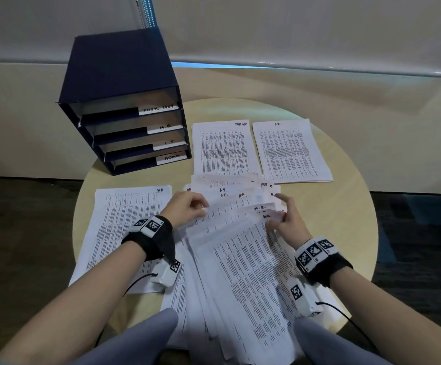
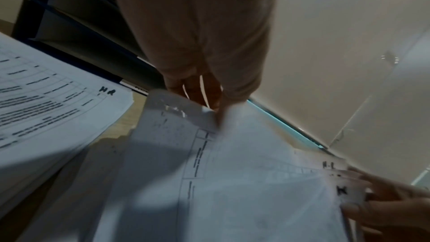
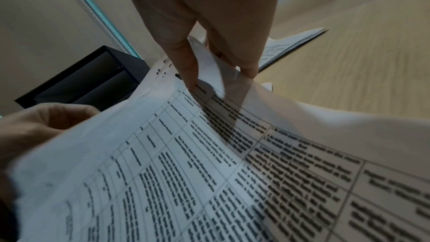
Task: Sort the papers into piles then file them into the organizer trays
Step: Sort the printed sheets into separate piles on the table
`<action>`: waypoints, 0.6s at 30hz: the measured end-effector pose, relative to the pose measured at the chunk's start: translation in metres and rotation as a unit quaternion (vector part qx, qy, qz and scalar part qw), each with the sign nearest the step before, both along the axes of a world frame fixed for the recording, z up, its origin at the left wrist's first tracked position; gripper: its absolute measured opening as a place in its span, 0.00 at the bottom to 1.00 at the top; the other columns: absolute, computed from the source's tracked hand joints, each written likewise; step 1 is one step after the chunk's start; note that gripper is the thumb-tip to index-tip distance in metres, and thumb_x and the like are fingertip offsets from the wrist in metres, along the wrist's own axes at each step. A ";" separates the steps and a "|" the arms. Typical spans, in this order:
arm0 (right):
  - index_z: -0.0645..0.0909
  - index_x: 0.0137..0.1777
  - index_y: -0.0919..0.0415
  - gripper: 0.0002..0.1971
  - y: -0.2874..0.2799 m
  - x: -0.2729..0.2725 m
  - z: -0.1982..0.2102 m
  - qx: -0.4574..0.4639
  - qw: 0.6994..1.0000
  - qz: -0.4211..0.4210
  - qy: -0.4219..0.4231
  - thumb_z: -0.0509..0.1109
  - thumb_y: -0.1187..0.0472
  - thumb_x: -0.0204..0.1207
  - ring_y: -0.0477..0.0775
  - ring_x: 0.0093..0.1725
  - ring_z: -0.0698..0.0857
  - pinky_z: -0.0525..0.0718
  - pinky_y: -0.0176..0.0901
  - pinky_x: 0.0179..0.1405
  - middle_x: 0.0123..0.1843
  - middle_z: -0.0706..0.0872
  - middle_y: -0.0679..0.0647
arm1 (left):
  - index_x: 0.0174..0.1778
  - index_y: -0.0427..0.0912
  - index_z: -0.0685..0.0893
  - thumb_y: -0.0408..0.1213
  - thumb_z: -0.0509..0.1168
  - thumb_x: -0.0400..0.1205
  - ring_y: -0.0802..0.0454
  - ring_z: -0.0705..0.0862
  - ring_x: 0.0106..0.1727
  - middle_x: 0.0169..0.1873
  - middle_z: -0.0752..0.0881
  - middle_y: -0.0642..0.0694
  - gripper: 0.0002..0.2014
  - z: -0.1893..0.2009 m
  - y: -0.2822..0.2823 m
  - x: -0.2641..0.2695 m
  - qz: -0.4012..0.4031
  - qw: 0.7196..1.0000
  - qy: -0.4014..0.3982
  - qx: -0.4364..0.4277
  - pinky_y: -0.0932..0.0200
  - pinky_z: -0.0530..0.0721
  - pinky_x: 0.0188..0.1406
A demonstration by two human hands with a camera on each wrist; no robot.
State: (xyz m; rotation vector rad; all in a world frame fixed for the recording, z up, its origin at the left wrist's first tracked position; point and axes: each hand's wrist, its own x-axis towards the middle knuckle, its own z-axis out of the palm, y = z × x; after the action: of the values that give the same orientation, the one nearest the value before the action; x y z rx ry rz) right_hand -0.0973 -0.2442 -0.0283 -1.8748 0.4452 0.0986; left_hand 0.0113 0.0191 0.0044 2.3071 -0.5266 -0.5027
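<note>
Round wooden table [image 1: 345, 206] under everything, its near edge cut off by grey-clad knees. Dark blue organizer [image 1: 124, 101] standing at the far left of the table, four trays stacked, labelled from top to bottom TASK LIST, H.R., I.T. and ADMIN; tray interiors in shadow, contents impossible to make out. Fanned, unsorted heap of papers [image 1: 240, 272] spread down the middle toward the body, handwritten corner marks such as I.T. and H.R. peeping out at the far end, lower sheets running out of view. Three sorted piles around it: the H.R. pile [image 1: 124, 222] on the left, partly hidden beneath the left forearm and wrist strap; the task-list pile [image 1: 223, 147] beyond the heap, its near edge overlapped by loose sheets; the I.T. pile [image 1: 290, 151] just beside that on the right, lying apart from the heap. Left hand [image 1: 185, 209] at the heap's upper left edge, fingers curled, pinching the top corner of a raised sheet [image 2: 232, 172]. Right hand [image 1: 287, 222] at the upper right edge, thumb and fingers [image 3: 190, 65] closed on the corners of a few sheets, index finger pointing outward. Printed tables on every page blurred, unreadable; wrist views smeared by motion.
</note>
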 end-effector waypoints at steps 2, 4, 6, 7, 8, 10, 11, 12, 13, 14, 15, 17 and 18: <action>0.62 0.74 0.48 0.37 0.001 -0.001 -0.002 0.012 1.000 0.015 0.012 0.71 0.73 0.69 0.73 0.38 0.83 0.85 0.58 0.43 0.45 0.84 0.75 | 0.40 0.43 0.89 0.32 0.74 0.76 0.63 0.84 0.39 0.38 0.89 0.49 0.02 0.005 -0.001 -0.006 -0.036 0.999 0.019 -0.018 0.71 0.79 0.43; 0.68 0.71 0.54 0.31 0.002 -0.002 -0.003 0.011 0.999 0.029 0.018 0.71 0.74 0.69 0.67 0.39 0.85 0.86 0.52 0.42 0.48 0.85 0.66 | 0.42 0.41 0.90 0.30 0.72 0.77 0.62 0.85 0.41 0.39 0.90 0.49 0.02 0.008 -0.001 -0.013 -0.074 0.995 0.048 -0.040 0.70 0.81 0.48; 0.80 0.56 0.57 0.16 0.004 -0.002 -0.003 -0.017 0.999 0.037 0.010 0.71 0.73 0.71 0.58 0.40 0.85 0.83 0.40 0.37 0.46 0.86 0.59 | 0.43 0.42 0.89 0.30 0.71 0.79 0.57 0.86 0.44 0.41 0.90 0.47 0.03 0.008 -0.002 -0.017 -0.107 0.992 0.056 -0.038 0.64 0.82 0.51; 0.82 0.47 0.56 0.10 0.005 -0.002 -0.003 -0.034 0.999 0.035 0.001 0.70 0.71 0.72 0.54 0.37 0.83 0.80 0.35 0.33 0.41 0.86 0.55 | 0.43 0.43 0.88 0.31 0.70 0.79 0.54 0.86 0.44 0.41 0.89 0.47 0.03 0.006 -0.003 -0.018 -0.105 0.992 0.059 -0.040 0.60 0.82 0.52; 0.81 0.40 0.54 0.09 0.005 -0.002 -0.004 -0.052 0.998 0.025 0.001 0.70 0.70 0.73 0.51 0.33 0.80 0.76 0.34 0.31 0.35 0.84 0.52 | 0.43 0.44 0.87 0.34 0.69 0.80 0.53 0.85 0.45 0.42 0.89 0.47 0.02 0.006 -0.004 -0.019 -0.091 0.993 0.062 -0.046 0.57 0.82 0.53; 0.82 0.40 0.57 0.07 0.004 -0.002 -0.004 -0.040 0.999 -0.024 0.013 0.69 0.69 0.74 0.53 0.33 0.79 0.80 0.43 0.35 0.34 0.83 0.53 | 0.48 0.45 0.84 0.44 0.68 0.81 0.54 0.83 0.46 0.45 0.87 0.48 0.06 0.002 -0.003 -0.019 -0.051 0.994 0.075 -0.062 0.57 0.80 0.52; 0.83 0.46 0.60 0.05 0.003 -0.001 -0.005 -0.023 0.998 -0.051 0.019 0.70 0.69 0.73 0.56 0.38 0.82 0.83 0.49 0.43 0.39 0.85 0.55 | 0.53 0.46 0.82 0.48 0.69 0.80 0.55 0.83 0.48 0.49 0.86 0.49 0.11 0.001 -0.003 -0.018 -0.038 0.994 0.084 -0.056 0.58 0.78 0.53; 0.83 0.54 0.63 0.10 0.001 0.001 -0.005 -0.006 0.997 -0.077 0.031 0.70 0.68 0.73 0.59 0.44 0.84 0.84 0.54 0.51 0.46 0.85 0.57 | 0.60 0.47 0.80 0.49 0.71 0.79 0.57 0.83 0.51 0.53 0.85 0.51 0.17 0.001 -0.003 -0.018 -0.030 0.994 0.097 -0.049 0.60 0.78 0.55; 0.81 0.60 0.65 0.15 0.000 0.004 -0.006 0.012 0.994 -0.100 0.040 0.70 0.68 0.73 0.61 0.50 0.85 0.83 0.57 0.57 0.51 0.85 0.58 | 0.66 0.47 0.77 0.46 0.73 0.77 0.58 0.83 0.53 0.56 0.85 0.51 0.23 0.000 -0.004 -0.017 -0.019 0.992 0.117 -0.052 0.60 0.80 0.57; 0.79 0.64 0.65 0.18 0.001 0.006 -0.005 0.025 0.991 -0.120 0.048 0.70 0.67 0.74 0.62 0.53 0.84 0.82 0.58 0.60 0.54 0.84 0.59 | 0.70 0.47 0.75 0.40 0.74 0.76 0.60 0.85 0.51 0.56 0.86 0.50 0.26 0.000 -0.005 -0.018 -0.008 0.987 0.144 -0.068 0.62 0.82 0.54; 0.78 0.65 0.65 0.19 0.003 0.009 -0.005 0.036 0.989 -0.135 0.053 0.70 0.67 0.74 0.62 0.56 0.83 0.80 0.59 0.62 0.57 0.83 0.60 | 0.71 0.46 0.74 0.33 0.73 0.75 0.61 0.86 0.44 0.50 0.87 0.49 0.27 -0.001 -0.007 -0.017 0.000 0.984 0.163 -0.075 0.65 0.83 0.46; 0.77 0.65 0.63 0.19 0.006 0.015 -0.007 0.060 0.986 -0.137 0.076 0.70 0.65 0.74 0.62 0.59 0.83 0.80 0.61 0.62 0.60 0.83 0.61 | 0.69 0.43 0.75 0.28 0.70 0.74 0.58 0.85 0.35 0.40 0.86 0.48 0.27 -0.005 -0.010 -0.013 0.005 0.985 0.165 -0.041 0.64 0.82 0.37; 0.77 0.63 0.62 0.17 0.008 0.017 -0.006 0.069 0.986 -0.119 0.093 0.70 0.65 0.74 0.61 0.56 0.83 0.82 0.59 0.59 0.59 0.84 0.61 | 0.68 0.40 0.76 0.28 0.71 0.74 0.56 0.84 0.35 0.38 0.85 0.48 0.25 -0.007 -0.009 -0.009 0.010 0.986 0.166 -0.018 0.63 0.81 0.38</action>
State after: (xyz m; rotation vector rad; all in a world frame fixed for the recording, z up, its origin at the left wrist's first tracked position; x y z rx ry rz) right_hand -0.0799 -0.2363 -0.0346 -1.6693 0.7688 0.1419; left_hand 0.0019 0.0102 -0.0027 2.1323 -0.3450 -0.8423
